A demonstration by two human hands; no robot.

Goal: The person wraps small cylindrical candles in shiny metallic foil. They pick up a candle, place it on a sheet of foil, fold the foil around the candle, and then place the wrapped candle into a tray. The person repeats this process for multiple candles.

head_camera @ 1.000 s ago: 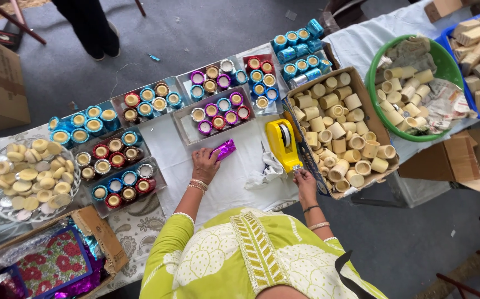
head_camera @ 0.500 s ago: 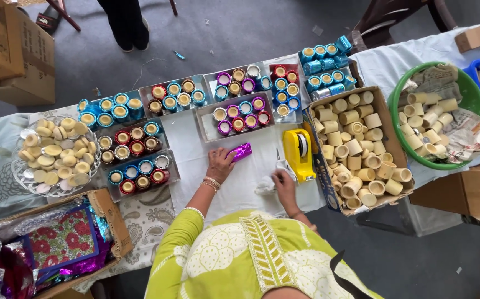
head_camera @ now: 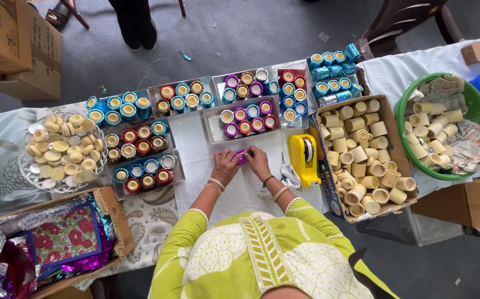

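Note:
My left hand point(head_camera: 226, 166) and my right hand point(head_camera: 258, 161) meet on a small shiny purple foil piece point(head_camera: 241, 156) on the white table cover point(head_camera: 234, 191). Both hands grip it between the fingertips; most of it is hidden under my fingers. Just beyond the hands stands a clear tray of foil-wrapped cups point(head_camera: 248, 119) in purple, red and blue. A yellow tape dispenser point(head_camera: 304, 159) stands right of my right hand, with scissors point(head_camera: 285, 171) lying beside it.
Several trays of coloured cups point(head_camera: 140, 160) fill the table's left and back. A cardboard box of plain cream cups point(head_camera: 362, 160) and a green basin point(head_camera: 475, 113) sit right. A glass plate of wax discs point(head_camera: 57, 152) and a foil-sheet box point(head_camera: 57, 243) are left. A person stands beyond the table point(head_camera: 134, 22).
My right hand moved left from near the tape dispenser and joined my left hand on the purple foil piece. The view shifted slightly.

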